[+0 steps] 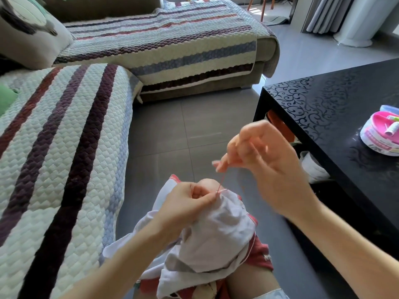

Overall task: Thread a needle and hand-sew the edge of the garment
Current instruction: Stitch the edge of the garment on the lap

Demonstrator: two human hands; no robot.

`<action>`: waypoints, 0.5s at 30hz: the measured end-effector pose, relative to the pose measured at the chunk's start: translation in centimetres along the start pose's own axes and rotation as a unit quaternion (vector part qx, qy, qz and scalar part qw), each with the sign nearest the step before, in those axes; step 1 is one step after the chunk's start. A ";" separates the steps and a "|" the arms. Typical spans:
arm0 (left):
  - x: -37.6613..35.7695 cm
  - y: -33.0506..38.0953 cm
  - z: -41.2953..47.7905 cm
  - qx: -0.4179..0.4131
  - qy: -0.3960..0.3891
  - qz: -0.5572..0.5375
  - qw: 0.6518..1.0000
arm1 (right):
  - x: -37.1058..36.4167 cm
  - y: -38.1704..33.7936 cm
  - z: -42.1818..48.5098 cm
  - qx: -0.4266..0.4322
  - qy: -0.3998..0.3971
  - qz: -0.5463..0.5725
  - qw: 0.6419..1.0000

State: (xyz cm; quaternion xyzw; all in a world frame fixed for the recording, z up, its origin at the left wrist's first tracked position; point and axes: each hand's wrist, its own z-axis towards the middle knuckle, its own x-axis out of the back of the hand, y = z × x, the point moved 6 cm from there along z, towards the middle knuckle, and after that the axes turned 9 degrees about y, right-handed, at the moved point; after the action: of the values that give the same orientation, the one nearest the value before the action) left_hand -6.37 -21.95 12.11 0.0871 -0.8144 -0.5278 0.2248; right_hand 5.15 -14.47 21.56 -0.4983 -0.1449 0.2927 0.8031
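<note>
so on the far left there's the sofa (64,147) with its striped quilted cover, nothing to do with the job. moving in, the left hand (187,200) is curled onto the edge of the white garment (218,231), thumb and fingers pinching the fabric right where the stitch goes in. the rest of the cloth is bunched on the lap. a reddish thread (222,180) runs taut from that pinched edge up to the right hand (257,152), which is lifted above it and pinches the thread in its fingertips. i'd guess the needle is in that pinch too, but it's blurred and too small to tell, so don't quote me. reads to me like mid-stitch, drawing the thread through. what could go wrong from here: yank too hard and the edge puckers or the thread snaps, or it slips out of the eye if the tail is short. and if the left pinch loosens, the fabric just rides up with the thread. off to the right, the black table (323,98) has a pink sewing tub (381,137) on it, well apart from both hands.
</note>
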 end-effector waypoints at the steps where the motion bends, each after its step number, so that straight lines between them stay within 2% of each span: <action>1: 0.3 -0.2 0.0 0.010 -0.004 -0.003 1.000 | 0.5 0.6 0.6 -0.085 0.008 0.075 0.993; 2: 0.5 -0.2 0.0 0.015 -0.012 -0.003 1.000 | 1.3 1.9 1.0 -0.168 0.019 0.110 0.980; 4: 1.3 0.1 0.0 0.009 -0.031 0.002 0.999 | 3.4 4.7 1.1 -0.266 0.018 0.064 0.962; 7: 2.0 0.2 -0.1 0.007 -0.064 0.013 0.998 | 7.3 8.4 2.6 -0.276 0.039 -0.061 0.959; 9: 2.3 0.0 -0.1 0.014 -0.068 0.024 0.997 | 11.4 10.4 4.7 -0.246 0.115 -0.157 0.949; 10: 2.4 0.0 -0.1 0.017 -0.068 0.025 0.997 | 14.0 10.9 5.8 -0.220 0.169 -0.229 0.933; 11: 2.5 0.0 -0.2 0.021 -0.068 0.019 0.997 | 16.5 11.0 6.7 -0.196 0.226 -0.314 0.901; 13: 2.4 -0.1 -0.3 0.026 -0.067 0.010 0.997 | 20.1 11.2 7.3 -0.186 0.294 -0.480 0.805; 14: 2.4 -0.1 -0.4 0.027 -0.064 0.011 0.998 | 19.9 11.2 7.2 -0.184 0.284 -0.534 0.775; 15: 2.4 -0.2 -0.5 0.026 -0.063 0.014 0.998 | 18.5 11.3 7.1 -0.168 0.243 -0.557 0.776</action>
State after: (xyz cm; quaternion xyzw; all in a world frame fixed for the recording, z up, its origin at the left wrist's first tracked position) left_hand -8.28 -23.33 12.75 0.0481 -0.8417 -0.5075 0.1779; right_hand 12.23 5.74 13.72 -0.5119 -0.2443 -0.3658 0.7379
